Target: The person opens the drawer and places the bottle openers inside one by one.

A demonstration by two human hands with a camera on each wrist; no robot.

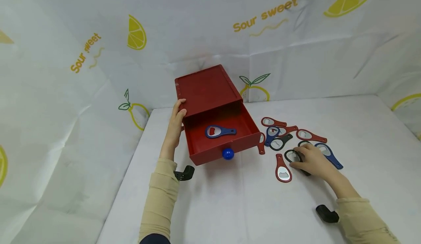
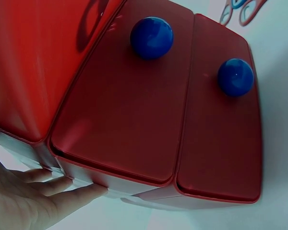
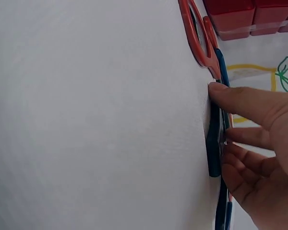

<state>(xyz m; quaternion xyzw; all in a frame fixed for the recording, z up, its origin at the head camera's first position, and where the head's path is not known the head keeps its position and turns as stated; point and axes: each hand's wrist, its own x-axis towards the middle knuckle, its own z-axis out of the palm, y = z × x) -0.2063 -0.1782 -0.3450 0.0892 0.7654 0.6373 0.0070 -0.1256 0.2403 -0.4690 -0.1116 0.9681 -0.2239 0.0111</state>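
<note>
A red drawer cabinet [image 1: 207,88] stands on the table with its top drawer [image 1: 210,152] pulled out by its blue knob side. Inside the drawer lies a blue bottle opener [image 1: 219,131]. My left hand [image 1: 174,125] rests against the cabinet's left side, fingertips at the top edge; in the left wrist view its fingers [image 2: 81,197] lie fairly straight along the side wall. Among openers on the right, my right hand [image 1: 312,160] pinches a black bottle opener [image 1: 292,156] between thumb and fingers. Seen by the right wrist, that opener [image 3: 213,139] is low against the white tabletop.
Several red, blue and black openers lie right of the cabinet, some overlapping. A red opener [image 1: 283,171] lies left of my right hand, a blue one [image 1: 330,156] to its right. Two closed drawers [image 2: 120,105] sit beside the open one in the left wrist view. A white printed cloth [image 1: 204,35] hangs behind.
</note>
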